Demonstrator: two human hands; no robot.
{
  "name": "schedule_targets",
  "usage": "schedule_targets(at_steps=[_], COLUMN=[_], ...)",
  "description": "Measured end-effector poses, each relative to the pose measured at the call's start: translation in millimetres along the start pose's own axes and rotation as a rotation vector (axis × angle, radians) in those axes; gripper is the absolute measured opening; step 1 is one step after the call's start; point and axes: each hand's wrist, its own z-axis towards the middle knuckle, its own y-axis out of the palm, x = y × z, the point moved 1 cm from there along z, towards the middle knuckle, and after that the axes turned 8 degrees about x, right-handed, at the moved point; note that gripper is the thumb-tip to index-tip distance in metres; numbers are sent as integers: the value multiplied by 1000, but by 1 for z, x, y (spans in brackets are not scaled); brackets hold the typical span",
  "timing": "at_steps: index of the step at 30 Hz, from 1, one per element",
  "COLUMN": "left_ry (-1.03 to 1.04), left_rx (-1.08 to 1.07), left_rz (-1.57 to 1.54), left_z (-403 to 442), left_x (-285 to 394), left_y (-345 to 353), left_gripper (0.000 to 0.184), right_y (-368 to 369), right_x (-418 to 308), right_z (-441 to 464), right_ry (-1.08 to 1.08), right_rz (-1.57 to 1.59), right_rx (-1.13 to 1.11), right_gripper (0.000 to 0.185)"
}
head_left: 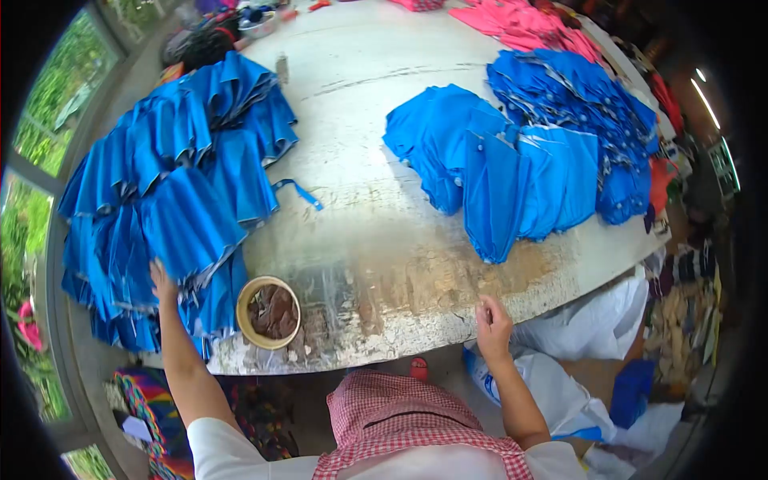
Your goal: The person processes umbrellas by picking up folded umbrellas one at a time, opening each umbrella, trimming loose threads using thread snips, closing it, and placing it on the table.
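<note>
1. Far left: a glass window (68, 88) with a grey frame; green foliage shows through it.
2. Left part of the counter (344, 144): a large, layered pile of shiny blue fabric pieces (180, 184), laid in overlapping, wavy rows. Pale edges show along several folds. The near end of the pile reaches the front edge of the counter.
3. Left hand (163, 282): at the near part of this pile, arm extended, in contact with the cloth. The fingers are partly hidden; whether they are spread or pinching a layer cannot be told.
4. Just right of the pile, near the front edge: a round, cream-coloured bowl (264, 345) holding a dark brown mass (276, 310), nature not determinable. Behind it lies a narrow, bright blue fabric strip (304, 194), bent at one end.
5. Centre front: a red-and-white checked apron (400, 408), worn by the person. The counter surface before it is stained and worn.
6. Right hand (494, 324): at the front edge of the counter, fingers curled inward. Whether anything is pinched between them cannot be told.
7. Right part of the counter: smooth blue fabric bundles (492, 192), fanned and overlapping. Adjoining them behind is a crumpled, deeper blue fabric heap (560, 88); bright pink fabric (520, 24) lies beyond.
8. Below the right front edge: white plastic bags (592, 324).
</note>
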Motion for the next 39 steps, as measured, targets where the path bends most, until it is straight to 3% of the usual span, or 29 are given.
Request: schedule_targets(at_steps=[1, 2, 4, 6, 7, 10, 12, 15, 16, 17, 18, 19, 20, 21, 22, 24, 25, 27, 30, 33, 39], left_ry=[-48, 343, 299, 231, 395, 26, 111, -22, -46, -183, -176, -100, -156, -411, -537, -318, -7, 182, 497, 638, 837], left_rx=[239, 742, 651, 597, 724, 550, 784, 204, -249, -649, -998, -1270, -1493, -1677, -2113, -1861, -1755, -1565, -1423, -1424, -1258], left_rz=[100, -106, -248, -372, -365, -359, -470, -1477, -1653, -1795, -1796, -1839, -1823, -1970, -2116, -1839, -1814, -1673, -1470, -1393, -1256], left_z=[-5, -18, -23, -19, -21, -68, -124, -222, -261, -300, -334, -365, -393, -417, -424, -453, -465, -485, -517, -535, -546], left_x=[-18, -17, -14, -19, -20, 29, 77, 140, 167, 192, 218, 244, 271, 294, 309, 312, 319, 311, 301, 291, 276], left_y=[50, 46, 51, 42, 30, -80, -153, -181, -206, -204, -200, -179, -176, -189, -194, -207, -165, -214, -260, -290, -324], left_gripper=[78, 82, 80, 78, 66, 50, 34, 30, 31, 35, 46, 64, 84, 87, 78, 70, 63, 55, 52, 57, 59], right_y=[0, 1, 11, 30, 39, 53, 53, 24, -5, -28, -51, -73, -89, -107, -120, -153, -164, -179, -186, -192, -217], right_x=[-4, -7, -13, -18, -20, -27, -7, -23, -51, -73, -92, -101, -110, -111, -103, -89, -61, -11, 27, 22, -3], right_z=[16, 30, 58, 75, 84, 101, 109, 109, 92, 71, 46, 21, 0, -17, -31, -37, -39, -31, -17, -16, -26], right_ry=[18, 30, -147, -186, -208, -204, -265, -210, -182, -219, -252, -255, -317, -305, -354, -239, -112, 113, 115, 55, -65], right_rz=[-53, -104, -152, -243, -280, -542, -416, -18, 113, 182, 248, 257, 352, 405, 475, 472, 479, 568, 548, 574, 739], right_rx=[72, 130, 291, 282, 283, 173, 211, 240, 198, 129, 59, -91, -219, -472, -576, -452, -295, -4, 42, -257, -539], right_gripper=[19, 20, 28, 34, 37, 46, 24, 14, 18, 16, 15, 17, 19, 19, 14, 8, 8, 13, 22, 27, 21])
